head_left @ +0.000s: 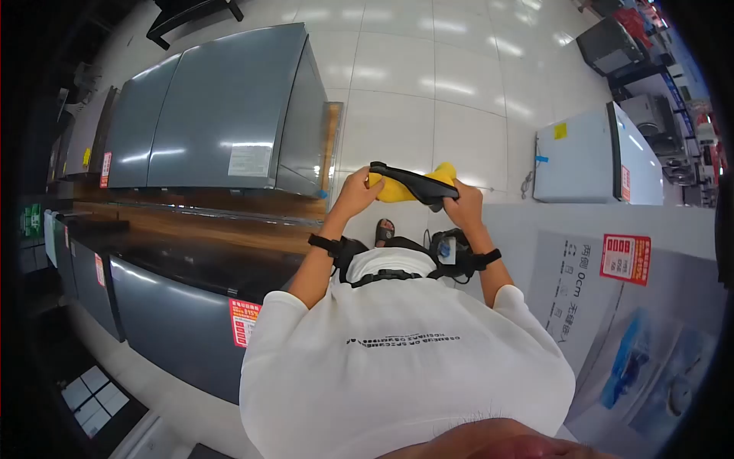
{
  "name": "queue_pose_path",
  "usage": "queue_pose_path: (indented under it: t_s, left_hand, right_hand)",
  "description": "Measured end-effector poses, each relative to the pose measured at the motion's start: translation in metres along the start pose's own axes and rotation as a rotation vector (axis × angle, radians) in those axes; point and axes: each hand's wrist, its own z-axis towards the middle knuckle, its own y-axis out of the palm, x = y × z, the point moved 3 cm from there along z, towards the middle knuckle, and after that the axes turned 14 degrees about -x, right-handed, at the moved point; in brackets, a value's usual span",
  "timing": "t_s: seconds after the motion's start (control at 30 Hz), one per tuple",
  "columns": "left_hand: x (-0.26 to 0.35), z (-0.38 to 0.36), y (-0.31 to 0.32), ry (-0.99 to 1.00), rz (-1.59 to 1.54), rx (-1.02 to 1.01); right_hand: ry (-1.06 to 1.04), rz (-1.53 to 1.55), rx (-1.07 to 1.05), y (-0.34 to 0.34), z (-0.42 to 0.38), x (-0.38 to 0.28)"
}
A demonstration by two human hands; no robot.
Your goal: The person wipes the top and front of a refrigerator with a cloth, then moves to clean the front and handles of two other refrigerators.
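Note:
Both of my hands are raised in front of my body above the tiled floor. My left hand (355,193) is closed round one end of a long black object (417,182) and the edge of a yellow cloth (394,191). Round the other end of the black object and the cloth, my right hand (465,205) is closed too. The cloth lies behind and under the black object and bunches up near my right hand. What exactly the black object is, I cannot make out. Each forearm has a black strap.
A grey refrigerator (222,107) stands at the upper left on a wooden platform (334,145). Dark appliances (176,317) line the lower left. To the right are a white appliance (573,164) and a large printed panel (566,252). My sandalled foot (384,231) shows below.

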Motion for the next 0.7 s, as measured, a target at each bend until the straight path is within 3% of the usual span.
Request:
queue_pose_path:
  t_s: [0.03,0.07,0.17,0.27,0.37,0.4,0.43,0.5,0.53,0.57,0.67,0.7]
  left_hand:
    - [0.005,0.012,-0.004,0.001,0.209,0.026]
    - [0.007,0.025,-0.006,0.143,-0.021,0.076]
    - [-0.009,0.060,-0.035,0.018,-0.022,0.059]
    - [0.007,0.084,-0.069,-0.028,-0.053,0.068]
    - [-0.005,0.141,-0.100,0.042,-0.198,0.021]
    - [0.008,0.157,-0.106,0.053,-0.240,0.014]
    - [0.023,0.178,-0.114,0.068,-0.278,0.011]
    - [-0.020,0.230,-0.134,0.257,-0.114,-0.045]
    - [0.022,0.232,-0.145,0.164,-0.108,-0.098]
    - [0.037,0.245,-0.150,0.261,-0.158,-0.110]
    - [0.079,0.273,-0.161,0.115,-0.393,-0.257]
    - [0.092,0.276,-0.157,0.134,-0.415,-0.421]
  right_hand:
    - [0.010,0.014,-0.005,-0.007,0.013,-0.005]
    - [-0.031,0.173,-0.085,-0.012,0.030,-0.011]
    - [-0.127,0.465,-0.288,-0.004,0.088,-0.035]
    - [-0.390,0.344,-0.591,0.007,0.131,-0.085]
    - [-0.538,0.132,-0.667,0.001,0.181,-0.103]
    - [-0.496,0.078,-0.706,-0.002,0.202,-0.098]
    - [-0.494,0.058,-0.686,-0.009,0.226,-0.092]
    - [-0.309,0.303,-0.475,-0.022,0.267,-0.069]
    - [-0.223,0.381,-0.351,-0.024,0.288,-0.056]
    - [-0.093,0.541,-0.270,-0.022,0.308,-0.040]
    - [0.031,0.930,0.051,-0.044,0.358,-0.014]
    - [0.061,0.984,0.107,-0.051,0.370,-0.005]
